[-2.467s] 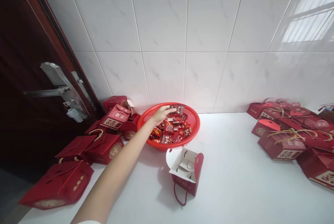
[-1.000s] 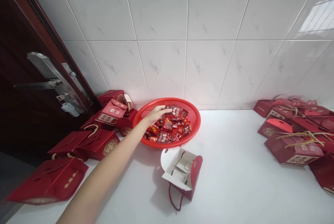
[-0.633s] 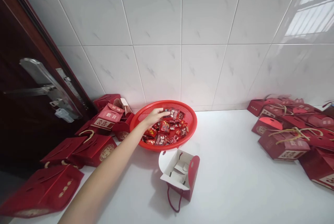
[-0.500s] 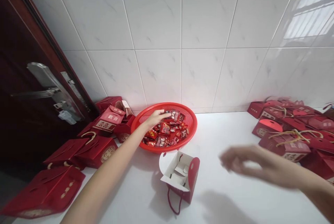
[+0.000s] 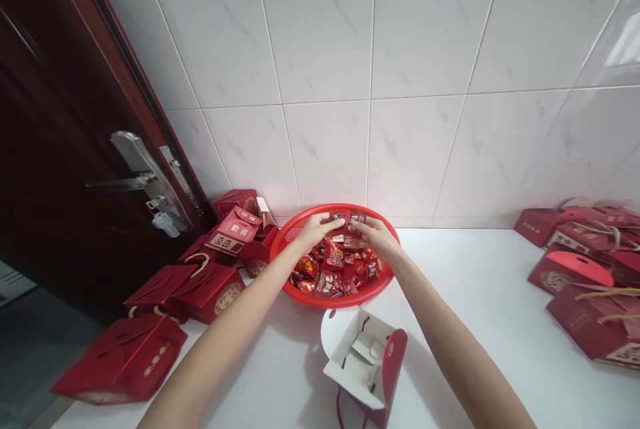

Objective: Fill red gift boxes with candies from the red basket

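Observation:
A red plastic basket with red-wrapped candies stands against the wall. Over its back left part is my left hand, its fingers closed at a small dark-red wrapped candy. My right hand reaches in from the right, fingers apart among the candies; whether it touches one is hard to tell. In front of the basket stands an open red and white box, flaps up, white inside, a dark red cord hanging at its front.
Closed red gift boxes crowd the left side, beside a dark door with a metal handle. More red boxes lie at the right on the white table. A tiled wall rises behind.
My right hand has moved left from over the table into the basket. My left hand stays at the candies. The view has turned, so everything sits further right.

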The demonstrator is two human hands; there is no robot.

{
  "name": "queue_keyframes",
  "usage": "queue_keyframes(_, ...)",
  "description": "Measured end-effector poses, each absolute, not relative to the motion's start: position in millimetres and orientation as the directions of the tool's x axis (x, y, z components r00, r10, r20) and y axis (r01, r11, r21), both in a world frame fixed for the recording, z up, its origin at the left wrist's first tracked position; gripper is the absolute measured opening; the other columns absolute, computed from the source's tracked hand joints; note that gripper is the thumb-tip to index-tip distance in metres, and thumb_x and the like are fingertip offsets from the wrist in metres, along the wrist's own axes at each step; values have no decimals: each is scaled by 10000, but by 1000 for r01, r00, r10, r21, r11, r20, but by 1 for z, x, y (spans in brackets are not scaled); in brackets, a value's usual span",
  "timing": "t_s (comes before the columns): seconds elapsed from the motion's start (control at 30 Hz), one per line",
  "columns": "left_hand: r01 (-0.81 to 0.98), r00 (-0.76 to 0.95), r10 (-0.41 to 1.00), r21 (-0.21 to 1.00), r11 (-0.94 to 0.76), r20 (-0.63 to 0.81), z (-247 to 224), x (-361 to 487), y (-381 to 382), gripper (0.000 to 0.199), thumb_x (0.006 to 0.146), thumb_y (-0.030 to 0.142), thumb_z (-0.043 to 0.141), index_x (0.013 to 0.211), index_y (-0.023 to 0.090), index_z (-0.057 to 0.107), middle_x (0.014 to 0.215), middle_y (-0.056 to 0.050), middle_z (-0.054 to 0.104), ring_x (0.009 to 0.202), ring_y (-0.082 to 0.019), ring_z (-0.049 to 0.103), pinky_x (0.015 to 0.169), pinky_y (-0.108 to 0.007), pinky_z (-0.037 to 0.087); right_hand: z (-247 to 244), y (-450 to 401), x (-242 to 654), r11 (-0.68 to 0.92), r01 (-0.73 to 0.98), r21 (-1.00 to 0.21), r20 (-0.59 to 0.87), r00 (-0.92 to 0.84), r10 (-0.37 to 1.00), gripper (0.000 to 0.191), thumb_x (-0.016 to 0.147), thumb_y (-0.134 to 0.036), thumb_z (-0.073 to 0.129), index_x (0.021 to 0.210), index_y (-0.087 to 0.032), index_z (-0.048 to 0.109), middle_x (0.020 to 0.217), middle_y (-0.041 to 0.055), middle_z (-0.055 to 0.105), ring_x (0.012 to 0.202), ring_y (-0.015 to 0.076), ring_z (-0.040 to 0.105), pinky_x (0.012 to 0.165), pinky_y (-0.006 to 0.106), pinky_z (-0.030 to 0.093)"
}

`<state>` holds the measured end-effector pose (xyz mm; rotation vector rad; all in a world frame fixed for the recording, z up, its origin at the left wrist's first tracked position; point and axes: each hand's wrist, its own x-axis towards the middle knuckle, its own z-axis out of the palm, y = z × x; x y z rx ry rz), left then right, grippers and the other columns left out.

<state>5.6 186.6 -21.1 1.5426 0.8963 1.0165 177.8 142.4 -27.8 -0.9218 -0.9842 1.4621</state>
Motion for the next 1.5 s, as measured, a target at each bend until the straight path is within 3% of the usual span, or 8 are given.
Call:
queue_keyframes(0.3, 29, 458, 877, 984, -177, 144, -23, 17, 193, 465, 585, 468, 895, 857, 142, 705, 865, -39, 720, 890, -213, 662, 879, -370, 486, -29, 144, 179, -119, -380, -917, -84, -107, 991, 143, 874, -294, 706, 879, -162, 652, 754, 31, 711, 532, 150, 672, 456, 233, 555)
queue_keyframes(0.63, 76, 426, 888, 971, -228, 175, -28, 30, 196, 583, 526, 410, 933, 922, 190, 566, 872, 6, 631, 849, -163, 622, 820, -313, 480, -34, 142, 190, -158, -388, -908, -114, -134, 984, 171, 755, -290, 782, 772, -145, 692, 599, -12, 643, 437, 96, 548, 424, 200, 459)
queue_keyframes(0.77, 201, 564, 821, 950, -240, 88, -26, 28, 187, 565, 573, 423, 910, 1011, 210, 625, 929, -33, 686, 847, -206, 658, 778, -330, 496, -33, 147, 190, -146, -485, -862, -175, 14, 985, 75, 775, -219, 723, 747, -164, 681, 594, -5, 656, 474, 117, 580, 409, 194, 466)
queue_keyframes(0.93, 522, 811, 536, 700, -487, -232, -33, 28, 173, 460, 511, 308, 898, 950, 260, 771, 839, -35, 730, 745, -251, 669, 674, -314, 472, -33, 151, 194, -62, -614, -787, -219, 184, 958, 96, 785, -197, 717, 744, -188, 631, 669, 4, 696, 644, 156, 693, 563, 244, 595)
queue_keyframes(1.03, 614, 787, 533, 473, -632, -309, -44, 36, 163, 549, 519, 213, 815, 1057, 316, 774, 945, -41, 703, 738, -238, 640, 629, -289, 440, -35, 150, 194, -49, -609, -792, -200, 182, 963, 115, 790, -207, 739, 772, -183, 627, 720, 24, 715, 691, 172, 714, 611, 282, 627)
queue_keyframes(1.13, 658, 752, 559, 347, -668, -349, -53, 46, 158, 414, 560, 182, 750, 954, 302, 786, 913, -48, 681, 642, -206, 587, 560, -284, 388, -36, 149, 194, -44, -605, -795, -190, 180, 965, 103, 794, -190, 736, 786, -176, 634, 727, 31, 714, 689, 175, 710, 578, 279, 625)
queue_keyframes(1.3, 653, 752, 615, 391, -648, -236, -50, 47, 170, 151, 551, 208, 791, 619, 245, 661, 591, 14, 605, 530, -169, 498, 544, -279, 327, -36, 147, 194, -26, -614, -789, -182, 193, 964, 73, 795, -171, 721, 787, -171, 649, 699, 28, 705, 659, 162, 687, 521, 240, 595)
queue_keyframes(1.5, 627, 583, 809, 589, -510, 79, -27, 20, 202, 377, 765, 518, 676, 572, 209, 576, 578, 10, 552, 581, -173, 493, 568, -283, 307, -38, 150, 195, -22, -588, -808, -171, 198, 965, 183, 812, -282, 757, 743, -193, 614, 651, 19, 676, 605, 153, 664, 503, 229, 579)
